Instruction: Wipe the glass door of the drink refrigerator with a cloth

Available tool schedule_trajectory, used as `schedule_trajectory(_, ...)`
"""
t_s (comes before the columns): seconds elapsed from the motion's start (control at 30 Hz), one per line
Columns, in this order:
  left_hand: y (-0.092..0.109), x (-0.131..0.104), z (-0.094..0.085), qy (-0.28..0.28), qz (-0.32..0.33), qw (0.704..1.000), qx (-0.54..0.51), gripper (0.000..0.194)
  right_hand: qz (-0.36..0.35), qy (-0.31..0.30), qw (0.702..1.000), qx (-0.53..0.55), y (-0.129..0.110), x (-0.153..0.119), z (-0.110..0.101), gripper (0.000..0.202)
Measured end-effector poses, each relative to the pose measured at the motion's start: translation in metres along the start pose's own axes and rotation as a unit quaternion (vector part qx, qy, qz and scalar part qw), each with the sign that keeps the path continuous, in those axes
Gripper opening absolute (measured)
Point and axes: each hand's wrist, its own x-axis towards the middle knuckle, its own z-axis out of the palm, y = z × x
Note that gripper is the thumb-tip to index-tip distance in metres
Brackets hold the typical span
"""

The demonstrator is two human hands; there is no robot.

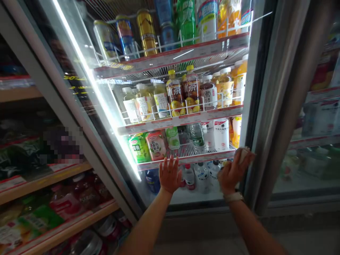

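Observation:
My left hand [170, 174] has its fingers stretched upward and spread, with nothing in it. It appears to lie against the glass of the drinks fridge, in front of the lowest rows. My right hand [233, 171] wears a band on the wrist and is closed around a crumpled pale cloth [243, 156]. That cloth is near the right door frame [256, 148]; whether it touches the glass I cannot tell. Just above my left hand stand a red drink carton [156, 146] and a green carton [139, 148].
Lit fridge shelves hold tea bottles [176, 94], cans [147, 33], a green soda bottle [186, 21] and water bottles [202, 177]. To the left are wooden-edged shelves [77, 217] with packaged goods. Another glass-fronted cooler [316, 170] stands on the right.

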Motion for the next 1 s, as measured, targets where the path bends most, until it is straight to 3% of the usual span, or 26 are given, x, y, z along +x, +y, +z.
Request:
schedule_trajectory(0.17, 0.0, 0.001, 0.0, 0.009, 0.009, 1.0, 0.003, 0.065, -0.007, 0.013, 0.999, 0.029, -0.059, -0.017, 0.023, 0.061)
schedule_trajectory(0.3, 0.0, -0.001, 0.002, 0.016, 0.012, 1.0, 0.015, 0.062, -0.069, -0.052, 0.995, 0.045, -0.101, -0.045, 0.032, 0.064)
schedule_trajectory(0.47, -0.001, -0.003, 0.003, 0.012, 0.016, 0.999, 0.034, 0.059, -0.168, -0.112, 0.976, 0.082, -0.119, -0.07, 0.031, 0.064)
schedule_trajectory(0.57, -0.002, -0.002, 0.001, 0.006, 0.017, 0.999, 0.029, 0.059, -0.215, -0.127, 0.963, 0.1, -0.106, -0.061, 0.024, 0.063)
schedule_trajectory(0.63, -0.002, -0.001, -0.001, 0.007, 0.019, 1.0, 0.023, 0.06, -0.207, -0.126, 0.966, 0.093, -0.086, -0.046, 0.019, 0.063)
schedule_trajectory(0.87, -0.001, 0.003, 0.0, 0.023, 0.015, 1.0, 0.007, 0.062, -0.037, -0.02, 0.999, 0.03, 0.022, -0.003, -0.003, 0.056)
schedule_trajectory(0.93, -0.001, 0.003, 0.001, 0.025, 0.013, 1.0, 0.004, 0.062, -0.004, -0.009, 1.0, 0.016, 0.041, -0.003, -0.008, 0.054)
schedule_trajectory(1.0, -0.001, 0.003, 0.001, 0.027, 0.012, 1.0, 0.001, 0.063, 0.011, -0.008, 1.0, 0.011, 0.045, -0.007, -0.009, 0.055)
